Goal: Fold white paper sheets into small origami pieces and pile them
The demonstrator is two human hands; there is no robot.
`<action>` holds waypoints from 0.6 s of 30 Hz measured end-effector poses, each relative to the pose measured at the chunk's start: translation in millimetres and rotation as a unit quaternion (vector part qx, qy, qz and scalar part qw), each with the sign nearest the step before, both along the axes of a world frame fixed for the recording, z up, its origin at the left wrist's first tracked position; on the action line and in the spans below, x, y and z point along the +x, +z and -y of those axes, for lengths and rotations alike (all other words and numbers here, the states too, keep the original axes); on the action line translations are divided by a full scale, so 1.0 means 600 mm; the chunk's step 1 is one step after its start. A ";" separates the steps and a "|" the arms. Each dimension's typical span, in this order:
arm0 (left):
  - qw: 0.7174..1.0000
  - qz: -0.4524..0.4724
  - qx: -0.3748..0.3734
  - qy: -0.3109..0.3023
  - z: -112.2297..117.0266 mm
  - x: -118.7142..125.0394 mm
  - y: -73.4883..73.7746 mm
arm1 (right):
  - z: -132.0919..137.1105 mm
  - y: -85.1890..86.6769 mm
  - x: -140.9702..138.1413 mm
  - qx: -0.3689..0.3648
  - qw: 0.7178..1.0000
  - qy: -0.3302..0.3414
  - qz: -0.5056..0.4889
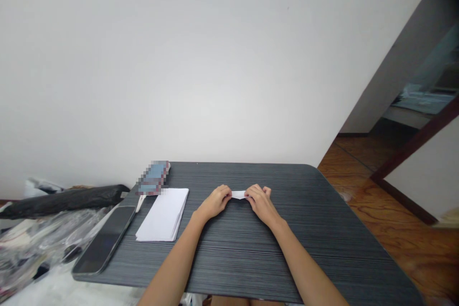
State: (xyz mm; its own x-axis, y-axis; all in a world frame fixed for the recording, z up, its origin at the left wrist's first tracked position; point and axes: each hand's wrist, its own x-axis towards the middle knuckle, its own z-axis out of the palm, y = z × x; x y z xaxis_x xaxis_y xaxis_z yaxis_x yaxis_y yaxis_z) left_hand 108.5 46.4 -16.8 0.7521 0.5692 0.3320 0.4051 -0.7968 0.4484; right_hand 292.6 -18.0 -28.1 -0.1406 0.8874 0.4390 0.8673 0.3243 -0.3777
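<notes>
Head view: a small folded white paper piece [238, 194] is pinched at both ends between two bare hands.
The left hand's grip [217, 201] presses its fingertips on one end, the right hand's grip [258, 202] on the other; only the middle shows, dipping slightly at its near edge. It sits over the far half of the dark worktop [304, 234], right of the stack of white sheets [163, 215]; whether it touches the surface I cannot tell. It should be very light, dry rather than slippery, stiffer along folds yet easily creased or torn. The ends look the best hold, with a light fingertip pinch and no hard pull.
</notes>
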 end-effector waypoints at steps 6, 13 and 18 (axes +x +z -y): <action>0.999 0.031 -0.021 0.007 -0.009 0.006 -0.009 | -0.010 -0.013 0.003 -0.034 0.999 -0.008 -0.036; 0.994 0.067 -0.052 0.074 -0.021 0.014 -0.029 | -0.030 -0.031 0.005 -0.062 0.992 -0.057 -0.096; 0.990 0.084 -0.038 0.105 -0.019 0.020 -0.033 | -0.035 -0.035 0.001 -0.067 0.990 -0.079 -0.099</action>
State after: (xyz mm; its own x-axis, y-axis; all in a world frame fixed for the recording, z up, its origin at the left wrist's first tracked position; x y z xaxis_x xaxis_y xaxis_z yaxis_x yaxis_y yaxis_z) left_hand 120.7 58.1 -36.8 0.5522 0.7349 0.3937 0.4722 -0.6649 0.5788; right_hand 293.3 3.2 -49.2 0.0825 0.9436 0.3207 0.8074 0.1254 -0.5765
